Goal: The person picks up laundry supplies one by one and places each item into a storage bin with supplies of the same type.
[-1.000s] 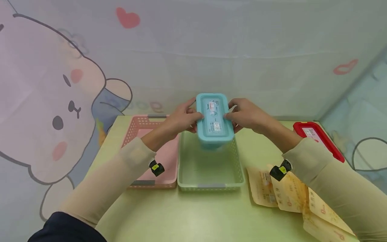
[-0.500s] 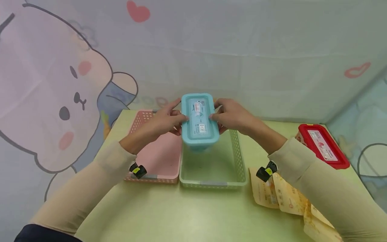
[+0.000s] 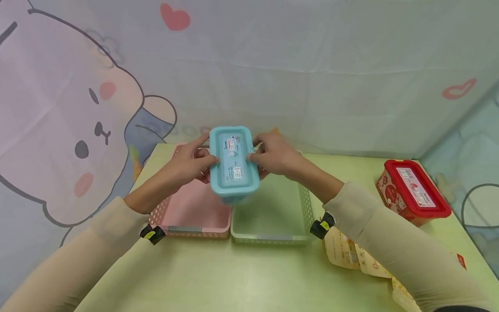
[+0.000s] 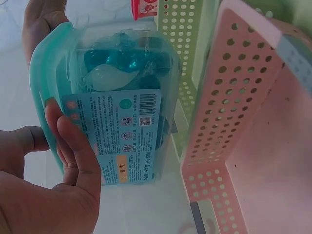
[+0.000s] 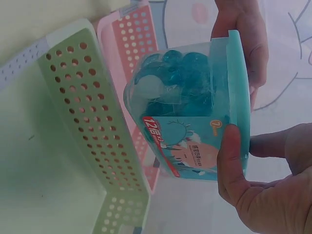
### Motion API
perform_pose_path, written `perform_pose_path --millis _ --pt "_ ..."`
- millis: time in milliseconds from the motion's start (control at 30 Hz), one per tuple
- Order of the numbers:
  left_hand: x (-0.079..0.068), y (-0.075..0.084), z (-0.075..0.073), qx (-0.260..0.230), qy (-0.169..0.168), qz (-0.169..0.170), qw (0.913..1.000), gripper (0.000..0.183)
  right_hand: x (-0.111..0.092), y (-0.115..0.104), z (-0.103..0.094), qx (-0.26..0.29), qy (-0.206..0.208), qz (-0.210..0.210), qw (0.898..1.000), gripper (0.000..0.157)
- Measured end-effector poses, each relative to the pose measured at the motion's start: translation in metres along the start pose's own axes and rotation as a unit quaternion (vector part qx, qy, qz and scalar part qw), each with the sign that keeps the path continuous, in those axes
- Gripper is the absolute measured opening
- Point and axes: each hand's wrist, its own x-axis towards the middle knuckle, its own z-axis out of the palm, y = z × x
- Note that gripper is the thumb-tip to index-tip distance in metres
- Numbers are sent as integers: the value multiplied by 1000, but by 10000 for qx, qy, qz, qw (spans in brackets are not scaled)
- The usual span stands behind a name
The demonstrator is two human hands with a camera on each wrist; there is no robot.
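Both hands hold up a lidded plastic box [image 3: 234,162] with a turquoise lid, above the line where the two baskets meet. My left hand [image 3: 187,164] grips its left side, thumb on the lid's edge. On the opposite side, my right hand [image 3: 278,156] grips it likewise. Through the clear walls, blue laundry pods [image 4: 122,58] and a printed label [image 4: 124,131] show in the left wrist view. Below lie the pink basket [image 3: 195,216] on the left and the green basket [image 3: 273,216] on the right, side by side.
A red-lidded box [image 3: 413,190] stands at the table's right. Several yellow-tan packets [image 3: 343,251] lie in front of it, partly hidden by the right sleeve. A printed cloth [image 3: 312,78] hangs behind the light green table [image 3: 241,273].
Both hands have carried the turquoise-lidded box leftward, from over the green basket to above the border with the pink one. The red-lidded box shows more fully from behind the right sleeve.
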Motion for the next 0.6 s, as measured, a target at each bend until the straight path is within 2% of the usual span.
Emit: perform_pose_path --millis 200,300,433,600 --pt "-13 -6 -8 81 215 54 9997 84 5 -5 16 179 -35 -81 9998 41" --pt "-18 -8 -10 124 314 -58 9994 85 7 -6 23 234 -51 -60 9997 39" --pt "-23 -15 -15 305 490 -201 9981 85 13 -6 36 388 -122 -18 9992 38" --pt "-26 -24 -21 623 641 -179 9958 84 20 0 52 736 -225 -14 9970 38"
